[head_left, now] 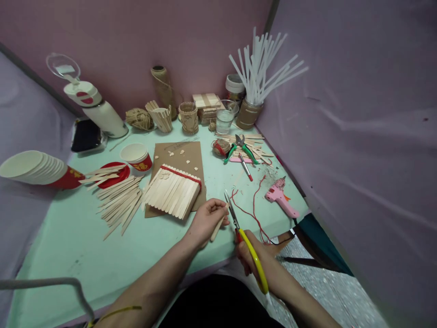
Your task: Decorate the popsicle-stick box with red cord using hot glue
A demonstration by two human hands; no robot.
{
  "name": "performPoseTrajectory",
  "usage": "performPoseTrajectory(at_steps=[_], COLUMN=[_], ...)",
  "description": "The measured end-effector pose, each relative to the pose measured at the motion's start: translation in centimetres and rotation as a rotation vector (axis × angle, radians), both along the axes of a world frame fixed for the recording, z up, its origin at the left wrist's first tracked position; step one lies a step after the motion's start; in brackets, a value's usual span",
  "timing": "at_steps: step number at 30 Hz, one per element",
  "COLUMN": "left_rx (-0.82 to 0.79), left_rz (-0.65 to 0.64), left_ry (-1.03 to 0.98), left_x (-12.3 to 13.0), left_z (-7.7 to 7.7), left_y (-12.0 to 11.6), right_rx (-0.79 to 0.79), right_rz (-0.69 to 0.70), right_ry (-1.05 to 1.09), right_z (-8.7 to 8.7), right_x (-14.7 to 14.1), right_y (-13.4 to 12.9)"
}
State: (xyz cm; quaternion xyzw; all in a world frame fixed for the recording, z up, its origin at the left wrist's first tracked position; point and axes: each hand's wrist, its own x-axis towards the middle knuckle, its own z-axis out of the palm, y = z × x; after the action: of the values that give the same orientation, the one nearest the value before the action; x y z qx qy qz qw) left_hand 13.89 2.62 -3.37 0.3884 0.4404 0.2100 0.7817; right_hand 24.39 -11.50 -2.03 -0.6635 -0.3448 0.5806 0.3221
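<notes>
My left hand (208,222) pinches a wooden craft stick (217,228) near the table's front edge. In my right hand (251,255) are scissors (253,255) with yellow and red handles, their blades pointing up beside the stick's upper end. Beyond my left hand, a box shape of craft sticks with a red cord band (174,191) rests on a brown board (184,155). Small wood chips lie on both. A pile of loose craft sticks (119,200) spreads to the left of the board. Red yarn (254,214) trails right of the scissors.
A pink glue gun (282,198) lies at the right edge. Green-handled pliers (241,149) and a marker (246,167) are further back. Stacked paper cups (37,168) stand left; a bottle (102,114), twine ball (139,118), water cup (224,120) and jar of white sticks (249,114) line the back.
</notes>
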Motion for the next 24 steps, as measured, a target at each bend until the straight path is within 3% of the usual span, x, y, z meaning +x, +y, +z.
performPoseTrajectory(at_steps=[7,14,24], left_rx=[-0.023,-0.049,-0.083], left_rz=[0.012,0.037,0.067], left_ry=[0.015,-0.026,-0.02], left_x=[-0.5,-1.0,-1.8], left_z=[0.1,0.7,2.0], left_y=[-1.2,-1.8,-2.4], right_rx=[0.046,0.085,0.017], right_rz=[0.045,0.066,-0.011], right_ry=[-0.063,-0.11,0.045], right_z=[0.5,-0.8,0.2], right_x=[0.0,-0.4,-1.3], right_y=[-0.2,-0.7,-0.6])
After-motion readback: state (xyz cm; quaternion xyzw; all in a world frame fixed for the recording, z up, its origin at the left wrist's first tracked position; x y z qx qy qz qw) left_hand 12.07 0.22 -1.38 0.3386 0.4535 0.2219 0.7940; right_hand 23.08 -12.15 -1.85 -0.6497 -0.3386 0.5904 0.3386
